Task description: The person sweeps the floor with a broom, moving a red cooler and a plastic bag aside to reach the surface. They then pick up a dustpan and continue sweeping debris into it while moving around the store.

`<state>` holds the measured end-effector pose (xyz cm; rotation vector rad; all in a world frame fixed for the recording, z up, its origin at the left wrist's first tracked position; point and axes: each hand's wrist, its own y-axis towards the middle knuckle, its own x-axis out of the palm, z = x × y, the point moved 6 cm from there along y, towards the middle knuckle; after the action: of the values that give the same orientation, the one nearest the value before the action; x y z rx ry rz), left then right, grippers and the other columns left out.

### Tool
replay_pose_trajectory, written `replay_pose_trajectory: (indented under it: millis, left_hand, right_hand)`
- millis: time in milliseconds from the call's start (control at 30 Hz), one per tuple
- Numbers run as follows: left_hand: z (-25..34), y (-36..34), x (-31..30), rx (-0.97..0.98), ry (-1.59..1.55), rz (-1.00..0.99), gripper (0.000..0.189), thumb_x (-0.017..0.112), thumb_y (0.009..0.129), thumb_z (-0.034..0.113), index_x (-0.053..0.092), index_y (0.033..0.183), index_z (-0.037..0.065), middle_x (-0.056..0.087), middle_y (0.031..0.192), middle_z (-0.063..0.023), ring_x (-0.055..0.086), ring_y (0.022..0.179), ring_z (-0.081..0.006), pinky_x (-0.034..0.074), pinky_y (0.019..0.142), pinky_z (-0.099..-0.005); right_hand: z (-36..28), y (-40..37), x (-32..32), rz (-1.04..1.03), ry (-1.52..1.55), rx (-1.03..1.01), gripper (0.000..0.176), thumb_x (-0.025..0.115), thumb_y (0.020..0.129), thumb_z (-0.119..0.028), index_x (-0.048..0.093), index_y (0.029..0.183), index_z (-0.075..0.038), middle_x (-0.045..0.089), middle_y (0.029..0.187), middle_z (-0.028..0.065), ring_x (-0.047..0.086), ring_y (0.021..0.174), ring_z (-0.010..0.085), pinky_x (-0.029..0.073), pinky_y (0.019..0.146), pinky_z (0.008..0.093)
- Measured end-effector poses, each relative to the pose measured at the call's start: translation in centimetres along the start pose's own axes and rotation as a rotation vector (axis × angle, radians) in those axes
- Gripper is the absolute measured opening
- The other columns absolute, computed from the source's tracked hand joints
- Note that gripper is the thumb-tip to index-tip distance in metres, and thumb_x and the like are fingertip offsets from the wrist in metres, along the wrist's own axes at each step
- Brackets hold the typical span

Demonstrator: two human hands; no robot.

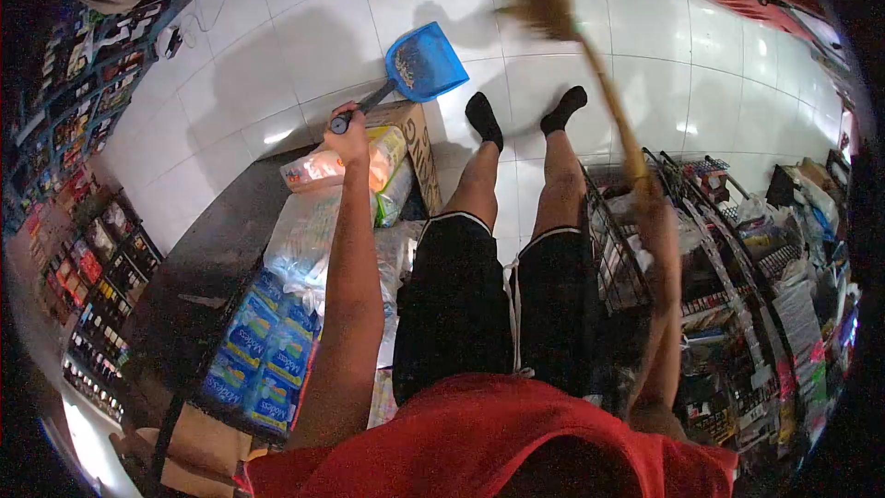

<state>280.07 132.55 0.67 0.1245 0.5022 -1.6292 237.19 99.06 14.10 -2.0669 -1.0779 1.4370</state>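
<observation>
My left hand (352,132) grips the dark handle of a blue dustpan (424,62), whose scoop rests low over the white tiled floor (304,28) ahead of me. My right hand (648,206) holds the long stick of a straw broom (546,2); the bristle head is blurred above the floor, to the right of the dustpan. My two legs in black socks (483,117) stand between both tools.
A cardboard box (419,143) and bagged goods lie by my left leg, with blue packs (267,350) on a dark counter. Wire racks of small goods (728,249) crowd the right. Shelves of products (92,249) line the left wall.
</observation>
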Motion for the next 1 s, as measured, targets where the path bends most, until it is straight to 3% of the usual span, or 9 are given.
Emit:
replay_pose_trajectory:
  millis: [100,167,400,433,567,700,833,900,1000]
  left_hand:
    - [-0.4,0.0,0.1,-0.060,-0.036,-0.008,0.013,0.055,0.064,-0.006,0.060,0.075,0.000,0.060,0.076,-0.0044,0.055,0.072,-0.0125,0.044,0.070,-0.0260]
    - [-0.6,0.0,0.1,-0.068,-0.054,-0.005,0.014,0.055,0.064,-0.007,0.060,0.075,0.000,0.059,0.076,-0.0038,0.054,0.072,-0.0120,0.044,0.069,-0.0258]
    - [-1.4,0.6,-0.1,-0.014,-0.030,-0.004,0.013,0.055,0.063,-0.007,0.060,0.073,0.000,0.060,0.076,-0.0037,0.055,0.072,-0.0120,0.044,0.071,-0.0252]
    - [-1.6,0.9,-0.2,-0.023,-0.040,0.003,0.013,0.055,0.063,-0.007,0.059,0.073,0.000,0.060,0.076,-0.0038,0.055,0.073,-0.0121,0.044,0.071,-0.0252]
    - [0.4,0.9,-0.1,0.065,0.009,0.006,0.013,0.055,0.063,-0.007,0.059,0.073,0.000,0.061,0.078,-0.0052,0.056,0.073,-0.0130,0.045,0.071,-0.0269]
    - [1.8,2.2,-2.3,-0.058,-0.088,-0.127,0.016,0.054,0.063,-0.009,0.060,0.077,-0.002,0.060,0.080,-0.0074,0.055,0.074,-0.0139,0.045,0.067,-0.0259]
    - [2.0,4.2,-5.4,-0.019,-0.016,-0.147,0.017,0.053,0.063,-0.009,0.060,0.078,-0.003,0.060,0.084,-0.0093,0.055,0.074,-0.0142,0.045,0.062,-0.0253]
    - [2.3,4.7,-6.1,0.009,-0.017,-0.155,0.017,0.053,0.063,-0.009,0.060,0.078,-0.003,0.060,0.085,-0.0096,0.054,0.072,-0.0143,0.045,0.063,-0.0249]
    - [1.6,6.0,-6.1,0.064,0.019,-0.089,0.017,0.053,0.063,-0.008,0.060,0.077,-0.002,0.060,0.082,-0.0082,0.054,0.071,-0.0137,0.044,0.064,-0.0246]
  right_hand:
    - [3.2,5.9,-3.4,0.204,0.044,-0.151,0.046,0.057,0.073,-0.003,0.044,0.117,-0.004,0.060,0.080,0.0133,0.050,0.057,0.0169,0.043,0.050,0.0305]
    - [4.4,11.6,-1.1,0.038,-0.044,-0.022,0.046,0.057,0.077,-0.009,0.041,0.119,-0.001,0.055,0.076,0.0123,0.051,0.065,0.0148,0.044,0.054,0.0294]
    - [-4.2,9.4,21.2,-0.263,-0.098,-0.136,0.046,0.059,0.068,-0.011,0.046,0.112,-0.006,0.056,0.080,0.0237,0.054,0.076,0.0391,0.044,0.067,0.0427]
    - [-7.1,6.1,19.8,-0.400,0.084,0.065,0.051,0.060,0.068,-0.012,0.043,0.117,-0.007,0.056,0.083,0.0249,0.054,0.077,0.0397,0.044,0.069,0.0426]
    - [-5.3,2.3,14.4,-0.015,0.194,-0.516,0.061,0.060,0.072,-0.014,0.033,0.127,-0.009,0.057,0.088,0.0258,0.056,0.083,0.0395,0.045,0.070,0.0405]
    - [-2.2,1.5,1.5,0.026,-0.161,-0.085,0.041,0.056,0.077,-0.010,0.046,0.116,-0.006,0.061,0.087,0.0137,0.059,0.072,0.0225,0.046,0.064,0.0313]
    - [3.7,9.8,-5.3,0.349,-0.005,-0.260,0.027,0.050,0.082,-0.012,0.050,0.108,-0.003,0.060,0.072,0.0106,0.057,0.058,0.0196,0.046,0.050,0.0285]
    - [3.0,14.7,-4.1,0.031,0.156,0.143,0.017,0.048,0.082,-0.010,0.050,0.097,-0.002,0.059,0.067,0.0089,0.052,0.047,0.0153,0.042,0.040,0.0280]
    - [5.1,20.0,6.0,-0.328,0.524,0.094,0.012,0.054,0.077,-0.013,0.050,0.083,-0.004,0.053,0.061,0.0055,0.047,0.046,0.0138,0.040,0.040,0.0319]
